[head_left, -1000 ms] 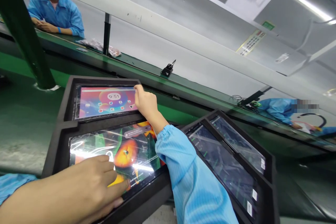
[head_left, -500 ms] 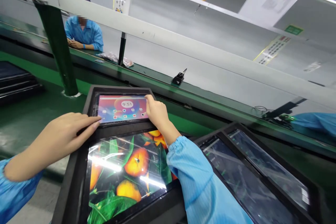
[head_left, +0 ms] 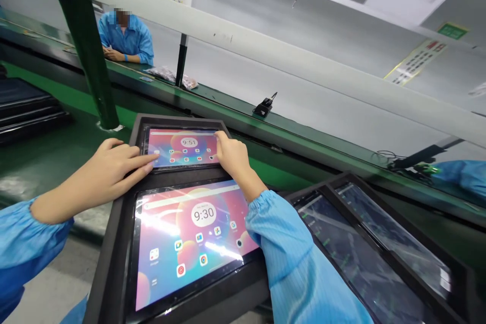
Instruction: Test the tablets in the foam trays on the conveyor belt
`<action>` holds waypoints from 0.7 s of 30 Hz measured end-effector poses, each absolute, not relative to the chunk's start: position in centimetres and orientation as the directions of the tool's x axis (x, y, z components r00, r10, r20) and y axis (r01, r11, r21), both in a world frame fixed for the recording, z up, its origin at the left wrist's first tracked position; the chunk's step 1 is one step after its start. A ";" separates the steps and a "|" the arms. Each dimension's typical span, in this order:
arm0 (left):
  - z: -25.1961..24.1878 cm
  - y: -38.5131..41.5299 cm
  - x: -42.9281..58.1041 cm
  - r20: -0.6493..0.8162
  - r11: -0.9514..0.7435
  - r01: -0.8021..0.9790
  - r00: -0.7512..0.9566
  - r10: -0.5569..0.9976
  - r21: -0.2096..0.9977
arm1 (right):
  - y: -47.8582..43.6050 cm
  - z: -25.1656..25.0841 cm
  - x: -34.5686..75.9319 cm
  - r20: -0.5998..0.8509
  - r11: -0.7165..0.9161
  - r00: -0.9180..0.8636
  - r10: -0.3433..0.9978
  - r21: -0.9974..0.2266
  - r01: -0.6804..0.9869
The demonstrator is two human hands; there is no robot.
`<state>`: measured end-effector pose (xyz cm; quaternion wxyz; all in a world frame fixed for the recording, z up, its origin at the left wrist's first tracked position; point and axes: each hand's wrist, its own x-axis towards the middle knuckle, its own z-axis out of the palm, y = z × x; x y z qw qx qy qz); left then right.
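Observation:
Two lit tablets lie in a black tray in front of me. The far tablet is smaller and shows a home screen with 9:51; the near tablet shows 9:30, with ceiling light glare across it. My left hand has its fingers stretched out, with the tips touching the far tablet's lower left corner. My right hand is curled at that tablet's right edge, fingertips at its upper right corner, some fingers hidden. My right sleeve covers part of the near tablet's right side.
To the right, a second black tray holds two dark tablets. Stacked black trays stand at left by a green post. Beyond a green ledge, a person in blue sits; another blue sleeve shows at far right.
The near tablet's screen has gone from a picture of orange fruit to a home screen. Both hands stay at the far tablet. The camera view has shifted slightly.

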<state>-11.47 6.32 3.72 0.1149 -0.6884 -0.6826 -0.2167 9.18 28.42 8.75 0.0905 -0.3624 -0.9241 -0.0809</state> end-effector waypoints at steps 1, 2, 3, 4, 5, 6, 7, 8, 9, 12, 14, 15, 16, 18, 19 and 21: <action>3.7 5.8 -11.1 0.502 -0.053 0.984 -0.041 0.864 0.172 | 28.5 8.8 9.2 0.227 0.721 -0.717 0.659 0.082 0.688; 3.6 5.2 -10.6 0.548 -0.076 0.973 -0.056 0.834 0.216 | 28.5 8.8 9.2 0.229 0.719 -0.715 0.661 0.079 0.691; 3.5 4.4 -10.1 0.588 -0.113 0.960 -0.063 0.807 0.258 | 28.5 8.9 9.3 0.230 0.717 -0.712 0.664 0.076 0.693; 3.4 3.4 -9.4 0.615 -0.162 0.944 -0.054 0.787 0.289 | 28.6 8.9 9.3 0.233 0.715 -0.709 0.666 0.072 0.695; 3.2 2.4 -8.8 0.628 -0.216 0.928 -0.024 0.778 0.303 | 28.6 8.9 9.4 0.236 0.714 -0.706 0.667 0.069 0.697; 3.0 1.4 -8.1 0.627 -0.271 0.916 0.027 0.779 0.297 | 28.6 9.0 9.4 0.240 0.712 -0.703 0.669 0.065 0.699; 2.8 0.4 -7.5 0.613 -0.324 0.907 0.098 0.784 0.270 | 28.5 9.0 9.4 0.244 0.711 -0.701 0.670 0.062 0.701; 2.7 -0.4 -6.9 0.588 -0.375 0.899 0.181 0.788 0.227 | 28.5 9.1 9.4 0.247 0.710 -0.699 0.671 0.059 0.702; 2.6 -1.1 -6.5 0.556 -0.430 0.887 0.275 0.785 0.168 | 28.5 9.1 9.4 0.249 0.709 -0.698 0.671 0.057 0.702; 2.8 -2.0 -5.6 0.440 -0.574 0.819 0.521 0.732 -0.016 | 28.4 9.2 9.3 0.250 0.711 -0.698 0.671 0.052 0.701; 3.2 -1.9 -5.2 0.381 -0.606 0.792 0.584 0.717 -0.072 | 28.4 9.2 9.3 0.251 0.710 -0.697 0.672 0.049 0.702; 3.3 -1.7 -4.9 0.367 -0.604 0.793 0.585 0.723 -0.073 | 28.4 9.3 9.4 0.253 0.709 -0.695 0.673 0.047 0.704; 3.3 -1.6 -4.7 0.363 -0.596 0.800 0.574 0.733 -0.061 | 28.5 9.3 9.4 0.254 0.706 -0.692 0.676 0.046 0.707; 3.2 -1.6 -4.4 0.397 -0.572 0.820 0.529 0.750 -0.011 | 28.5 9.4 9.5 0.260 0.700 -0.683 0.682 0.038 0.713; 3.1 -1.7 -4.4 0.430 -0.560 0.828 0.495 0.755 0.032 | 28.6 9.4 9.6 0.265 0.696 -0.677 0.687 0.030 0.718; 2.8 -1.8 -4.5 0.511 -0.509 0.847 0.374 0.774 0.151 | 28.7 9.4 9.8 0.274 0.690 -0.666 0.693 0.012 0.723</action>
